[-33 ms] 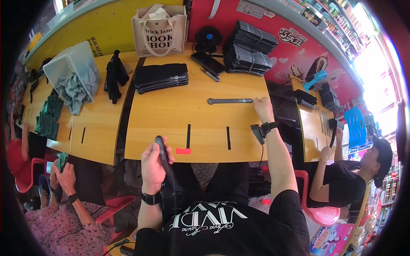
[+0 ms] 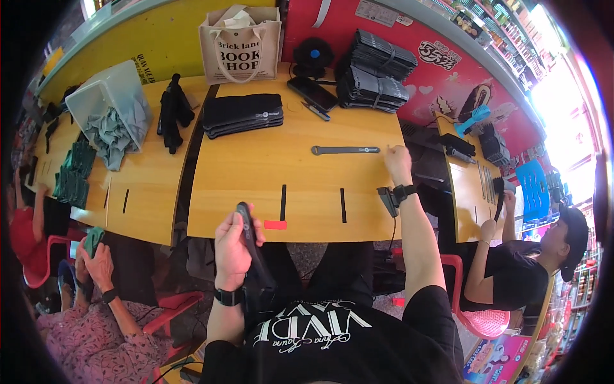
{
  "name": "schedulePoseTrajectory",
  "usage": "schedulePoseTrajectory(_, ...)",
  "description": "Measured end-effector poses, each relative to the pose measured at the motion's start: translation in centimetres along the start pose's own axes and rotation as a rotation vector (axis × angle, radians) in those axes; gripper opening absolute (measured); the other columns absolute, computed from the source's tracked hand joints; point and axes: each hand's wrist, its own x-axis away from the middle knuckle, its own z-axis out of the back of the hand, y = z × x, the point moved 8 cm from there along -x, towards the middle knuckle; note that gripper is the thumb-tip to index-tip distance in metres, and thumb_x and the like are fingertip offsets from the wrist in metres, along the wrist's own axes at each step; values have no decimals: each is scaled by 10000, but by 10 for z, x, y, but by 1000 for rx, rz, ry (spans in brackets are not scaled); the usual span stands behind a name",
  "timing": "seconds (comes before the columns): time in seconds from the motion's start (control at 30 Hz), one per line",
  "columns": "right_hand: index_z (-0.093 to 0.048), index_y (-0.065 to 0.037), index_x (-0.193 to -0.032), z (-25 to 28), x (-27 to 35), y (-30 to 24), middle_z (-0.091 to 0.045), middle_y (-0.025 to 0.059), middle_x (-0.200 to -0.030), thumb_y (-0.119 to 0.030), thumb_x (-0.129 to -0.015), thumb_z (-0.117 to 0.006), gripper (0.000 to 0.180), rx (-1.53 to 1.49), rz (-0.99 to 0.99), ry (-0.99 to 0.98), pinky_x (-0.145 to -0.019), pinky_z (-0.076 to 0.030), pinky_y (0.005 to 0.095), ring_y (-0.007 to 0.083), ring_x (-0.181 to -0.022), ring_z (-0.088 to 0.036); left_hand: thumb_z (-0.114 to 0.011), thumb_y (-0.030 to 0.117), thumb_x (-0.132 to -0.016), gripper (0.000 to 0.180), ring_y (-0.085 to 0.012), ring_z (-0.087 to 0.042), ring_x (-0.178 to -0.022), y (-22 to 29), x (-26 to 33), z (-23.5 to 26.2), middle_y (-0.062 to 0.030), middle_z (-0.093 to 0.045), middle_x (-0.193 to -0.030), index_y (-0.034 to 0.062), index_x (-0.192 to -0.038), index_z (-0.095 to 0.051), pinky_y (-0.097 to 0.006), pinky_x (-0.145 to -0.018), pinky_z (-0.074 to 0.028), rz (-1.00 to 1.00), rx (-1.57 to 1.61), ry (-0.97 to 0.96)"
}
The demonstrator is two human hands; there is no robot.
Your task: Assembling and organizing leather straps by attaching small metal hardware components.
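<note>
Left hand fingers: the left hand (image 2: 233, 246), low and left of the middle of the frame, is closed around a dark strap (image 2: 251, 246); the fingers wrap it and the strap hangs down toward the lap.
Left wrist: it carries a black watch (image 2: 228, 296).
Right hand fingers: the right hand (image 2: 398, 161), right of the middle, is loosely curled at the right edge of the table; if it pinches something, I cannot tell.
Right wrist: a black band (image 2: 403, 191), with a small dark device (image 2: 387, 201) just beside it.
Flat strap: a long grey strap (image 2: 345, 150) lies flat on the table (image 2: 256, 179), its right end near the right hand, not clearly touching.
Table marks: two black lines and a red tape piece (image 2: 275, 224) near the front edge.
Farther back: a pile of black folded pieces (image 2: 243, 114), a phone (image 2: 311, 93), bundles of dark straps (image 2: 374, 70), a paper bag (image 2: 240, 35) in the upper middle.
Upper left: a clear plastic bin (image 2: 109, 105) with grey cloth.
Sides: another person (image 2: 531, 262) sits at the right, and one more person (image 2: 102, 307) at the lower left.
</note>
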Motion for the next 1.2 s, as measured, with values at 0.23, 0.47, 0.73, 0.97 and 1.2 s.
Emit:
schedulePoseTrajectory(0.23, -632, -38, -1108, 39, 181, -96, -577, 58, -718, 80, -835, -496, 327, -793, 238, -352, -540, -403, 231, 120, -598, -511, -466, 257, -996, 313, -133, -554, -563, -23, 9, -46, -52, -611, -799, -11, -1127, -561, -239, -498, -408, 20, -86, -151)
schedulePoseTrajectory(0.47, -619, 40, -1034, 64, 293, -154, -588, 150, -715, 97, -819, -570, 228, -640, 785, -161, -510, -460, 309, 253, -591, -604, -465, 241, -998, 278, -132, -586, -611, -44, 20, -71, -53, -631, -834, 10, -1106, -576, -240, -545, -445, 130, -64, -201)
schedulePoseTrajectory(0.73, -608, 18, -964, 61, 289, -147, -586, 127, -718, 70, -780, -582, 193, -660, 721, -124, -496, -473, 358, 296, -582, -608, -459, 236, -1001, 270, -139, -597, -627, -54, 25, -80, -56, -634, -827, 15, -1097, -580, -247, -558, -455, 144, -62, -229)
schedulePoseTrajectory(0.97, -599, 12, -942, 60, 291, -150, -576, 121, -701, 64, -780, -582, 171, -648, 727, -120, -500, -475, 359, 291, -577, -604, -453, 237, -1004, 271, -138, -593, -629, -53, 25, -80, -55, -633, -829, 16, -1090, -583, -249, -569, -459, 150, -58, -241)
schedulePoseTrajectory(1.2, -600, 10, -960, 55, 291, -149, -568, 118, -707, 62, -758, -587, 209, -629, 718, -129, -506, -476, 363, 291, -580, -600, -457, 238, -1003, 269, -135, -594, -633, -55, 25, -77, -53, -633, -827, 19, -1092, -585, -248, -574, -462, 167, -56, -220)
